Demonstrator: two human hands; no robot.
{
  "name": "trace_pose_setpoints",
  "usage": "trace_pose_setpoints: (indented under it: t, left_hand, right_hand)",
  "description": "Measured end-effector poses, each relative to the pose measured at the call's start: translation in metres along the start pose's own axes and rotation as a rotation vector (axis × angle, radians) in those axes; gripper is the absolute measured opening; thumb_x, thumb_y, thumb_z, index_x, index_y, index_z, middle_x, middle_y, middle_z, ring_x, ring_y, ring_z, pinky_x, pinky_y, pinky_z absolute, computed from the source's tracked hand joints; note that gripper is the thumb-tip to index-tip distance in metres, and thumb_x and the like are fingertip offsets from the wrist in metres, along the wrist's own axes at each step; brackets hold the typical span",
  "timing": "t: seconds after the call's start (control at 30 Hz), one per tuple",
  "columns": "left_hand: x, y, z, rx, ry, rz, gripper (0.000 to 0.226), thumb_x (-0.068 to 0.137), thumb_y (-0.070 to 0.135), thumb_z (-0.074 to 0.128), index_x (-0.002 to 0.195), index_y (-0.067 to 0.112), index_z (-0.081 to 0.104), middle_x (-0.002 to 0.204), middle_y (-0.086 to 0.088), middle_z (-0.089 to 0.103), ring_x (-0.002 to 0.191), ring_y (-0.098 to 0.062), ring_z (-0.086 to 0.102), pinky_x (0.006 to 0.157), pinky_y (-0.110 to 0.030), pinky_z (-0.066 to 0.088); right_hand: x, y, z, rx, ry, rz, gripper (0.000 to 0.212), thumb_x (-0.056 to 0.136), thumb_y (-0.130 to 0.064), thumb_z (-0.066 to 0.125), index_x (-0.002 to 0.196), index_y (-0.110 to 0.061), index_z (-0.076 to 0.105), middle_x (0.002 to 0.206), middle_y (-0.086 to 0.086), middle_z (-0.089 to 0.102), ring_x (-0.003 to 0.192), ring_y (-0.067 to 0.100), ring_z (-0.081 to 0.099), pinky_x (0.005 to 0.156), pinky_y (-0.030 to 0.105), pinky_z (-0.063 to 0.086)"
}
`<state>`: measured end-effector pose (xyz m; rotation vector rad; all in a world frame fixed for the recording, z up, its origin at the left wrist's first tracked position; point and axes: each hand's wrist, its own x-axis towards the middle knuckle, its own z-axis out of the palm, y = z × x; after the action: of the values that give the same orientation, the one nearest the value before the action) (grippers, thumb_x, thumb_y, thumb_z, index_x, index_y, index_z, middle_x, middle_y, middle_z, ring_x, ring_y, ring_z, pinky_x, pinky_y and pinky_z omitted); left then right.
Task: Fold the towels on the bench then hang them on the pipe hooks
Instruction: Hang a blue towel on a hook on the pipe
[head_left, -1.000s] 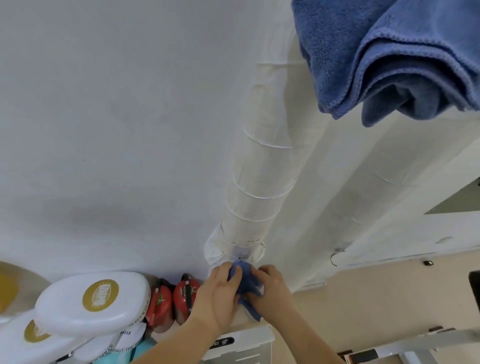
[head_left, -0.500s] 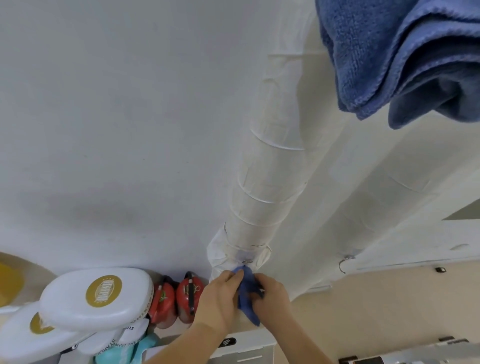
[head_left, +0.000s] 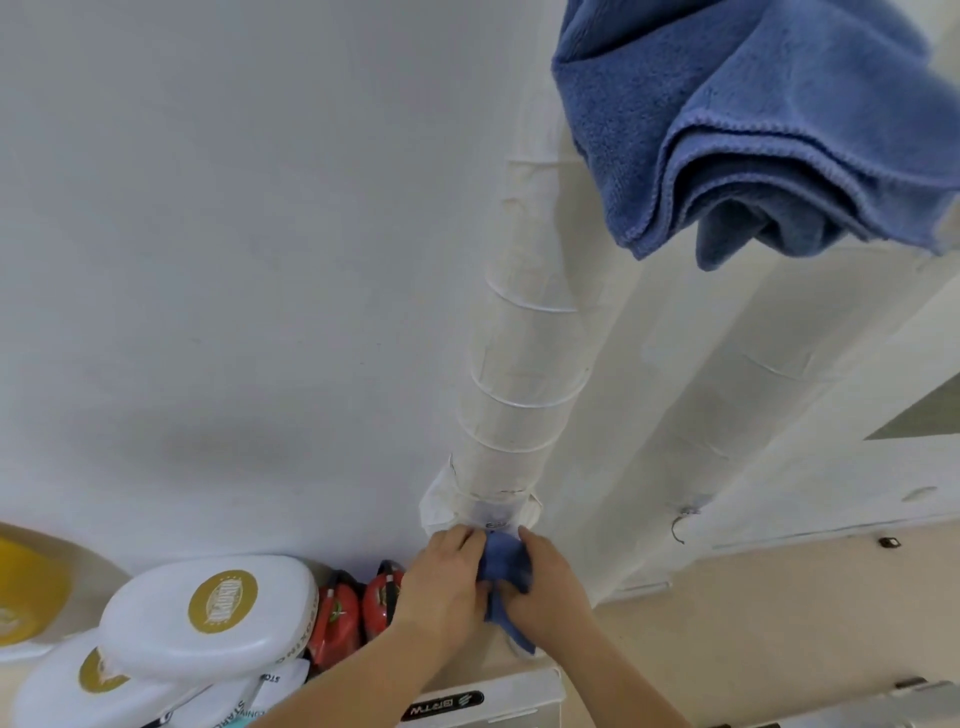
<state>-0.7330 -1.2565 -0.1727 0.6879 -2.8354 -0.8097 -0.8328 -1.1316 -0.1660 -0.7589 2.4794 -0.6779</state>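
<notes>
Both hands pinch a small blue towel (head_left: 503, 564) at the lower end of the white wrapped pipe (head_left: 519, 395). My left hand (head_left: 441, 587) grips its left side and my right hand (head_left: 545, 584) its right side. The towel's top touches a small metal hook (head_left: 496, 524) on the pipe; whether it is caught on the hook is hidden. A larger folded blue towel (head_left: 753, 119) hangs at the top right, close to the camera. A second wire hook (head_left: 680, 525) sticks out from the neighbouring pipe (head_left: 737, 395) on the right, bare.
White punch pads with gold logos (head_left: 208, 618) are stacked at the lower left. Two red kettlebells (head_left: 358, 610) stand against the white wall (head_left: 234, 260). A white box with black lettering (head_left: 467, 701) lies under my arms. Beige floor (head_left: 779, 623) spreads to the right.
The hands have lifted the small blue towel slightly, up to the hook at the pipe's lower end. The view shifted, so the hanging towel looks larger.
</notes>
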Motion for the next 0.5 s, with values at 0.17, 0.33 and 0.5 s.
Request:
trace_pose_setpoints:
  t: [0.17,0.33,0.5]
  left_hand:
    - [-0.002,-0.002,-0.009,-0.001,0.082,0.056,0.045,0.098,0.035,0.052,0.142,0.029,0.048,0.142,0.010,0.050,0.129,-0.013,0.048,0.110,-0.027,0.041]
    - [0.002,-0.009,-0.013,0.036,0.020,0.117,0.031,0.100,0.032,0.051,0.129,0.031,0.061,0.129,0.010,0.058,0.116,-0.016,0.055,0.094,-0.031,0.050]
    - [0.018,-0.011,-0.026,0.134,-0.064,0.081,0.029,0.102,0.042,0.045,0.125,0.030,0.058,0.121,0.007,0.061,0.110,-0.016,0.061,0.093,-0.032,0.052]
  right_hand:
    - [-0.005,0.003,-0.005,-0.097,0.177,-0.084,0.059,0.082,-0.044,0.067,0.136,-0.023,0.056,0.132,-0.011,0.058,0.124,0.012,0.054,0.111,0.027,0.040]
    - [-0.002,-0.001,-0.007,-0.163,0.197,-0.145,0.029,0.094,-0.028,0.061,0.122,-0.026,0.067,0.120,-0.006,0.065,0.114,0.016,0.061,0.100,0.023,0.044]
    - [0.011,-0.012,-0.011,-0.264,0.140,-0.123,0.026,0.094,-0.024,0.052,0.118,-0.026,0.064,0.115,-0.001,0.064,0.107,0.021,0.060,0.087,0.028,0.047]
